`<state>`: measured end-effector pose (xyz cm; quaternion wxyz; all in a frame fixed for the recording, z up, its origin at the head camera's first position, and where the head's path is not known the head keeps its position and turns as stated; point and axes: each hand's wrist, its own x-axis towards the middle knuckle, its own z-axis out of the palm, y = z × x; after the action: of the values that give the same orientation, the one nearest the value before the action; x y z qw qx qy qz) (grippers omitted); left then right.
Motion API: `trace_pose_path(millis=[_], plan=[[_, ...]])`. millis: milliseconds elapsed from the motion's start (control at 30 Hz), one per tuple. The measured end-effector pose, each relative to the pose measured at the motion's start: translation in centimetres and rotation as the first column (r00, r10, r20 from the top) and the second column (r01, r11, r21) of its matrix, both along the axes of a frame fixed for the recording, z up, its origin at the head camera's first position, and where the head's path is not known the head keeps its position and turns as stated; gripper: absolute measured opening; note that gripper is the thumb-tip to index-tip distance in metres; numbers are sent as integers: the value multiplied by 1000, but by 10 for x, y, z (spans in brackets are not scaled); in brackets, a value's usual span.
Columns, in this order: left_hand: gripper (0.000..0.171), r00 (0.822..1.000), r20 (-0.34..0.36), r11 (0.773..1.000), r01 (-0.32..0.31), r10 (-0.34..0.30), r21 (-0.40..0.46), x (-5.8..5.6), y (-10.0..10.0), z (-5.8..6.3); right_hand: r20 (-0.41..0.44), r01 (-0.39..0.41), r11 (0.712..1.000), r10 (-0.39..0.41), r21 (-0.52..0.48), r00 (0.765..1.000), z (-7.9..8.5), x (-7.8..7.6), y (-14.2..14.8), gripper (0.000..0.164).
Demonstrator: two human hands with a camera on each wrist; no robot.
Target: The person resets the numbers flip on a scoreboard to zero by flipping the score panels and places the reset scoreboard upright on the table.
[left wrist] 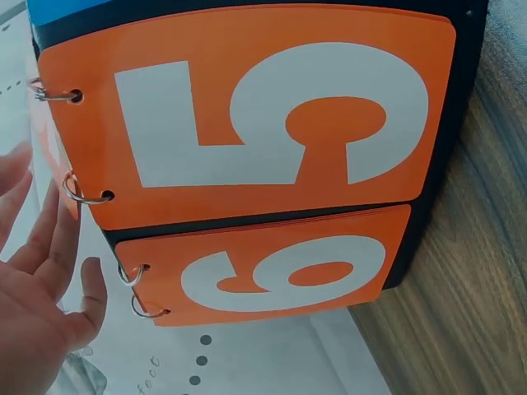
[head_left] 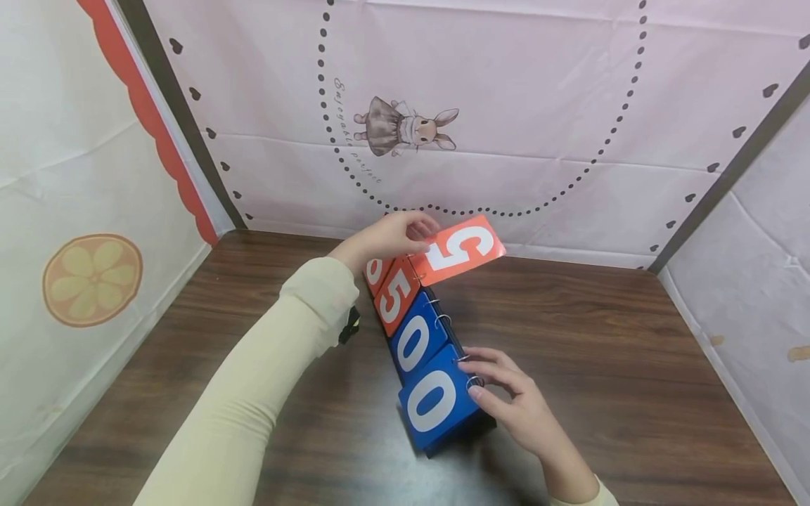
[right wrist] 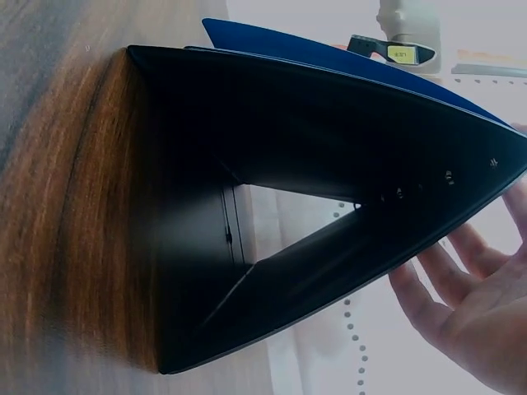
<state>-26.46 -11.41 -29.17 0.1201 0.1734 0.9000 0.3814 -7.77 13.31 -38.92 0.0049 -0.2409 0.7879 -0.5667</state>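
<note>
A tabletop flip scoreboard (head_left: 414,344) stands at a slant on the table, with orange and blue number cards on metal rings along its ridge. Two blue cards facing up show 0; an orange card (left wrist: 280,123) beside them shows 5. Another orange 5 card (head_left: 458,249) is swung up over the ridge, tilted to the right. My left hand (head_left: 399,235) touches that raised card near its rings, its fingers extended and the thumb apart in the left wrist view. At the near end, my right hand (head_left: 515,400) holds the ridge, thumb in front and fingers against the black back panel (right wrist: 313,284).
Dark wood-grain table (head_left: 601,337) lies under the scoreboard. A pale printed cloth (head_left: 538,91) with a rabbit figure hangs behind, and cloth walls stand at both sides. A dark strap with a yellow label (right wrist: 403,55) is on the left wrist.
</note>
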Motion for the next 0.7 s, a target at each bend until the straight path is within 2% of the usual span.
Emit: trace_pose_path(millis=[200, 367, 500, 700], plan=[[49, 1000, -14, 998, -27, 28, 64, -4, -5, 2, -11, -11, 1000, 11, 6, 1000, 1, -1, 0, 24], [53, 998, 0, 990, -54, 55, 130, -2, -9, 9, -8, -5, 1000, 6, 20, 1000, 2, -1, 0, 24], [46, 999, 23, 977, -47, 43, 208, 2, -15, 14, -7, -3, 1000, 3, 27, 1000, 2, -1, 0, 24], [40, 999, -24, 961, -24, 31, 277, 5, -24, 21, -2, -1, 1000, 1, 31, 1000, 3, 0, 0, 24]])
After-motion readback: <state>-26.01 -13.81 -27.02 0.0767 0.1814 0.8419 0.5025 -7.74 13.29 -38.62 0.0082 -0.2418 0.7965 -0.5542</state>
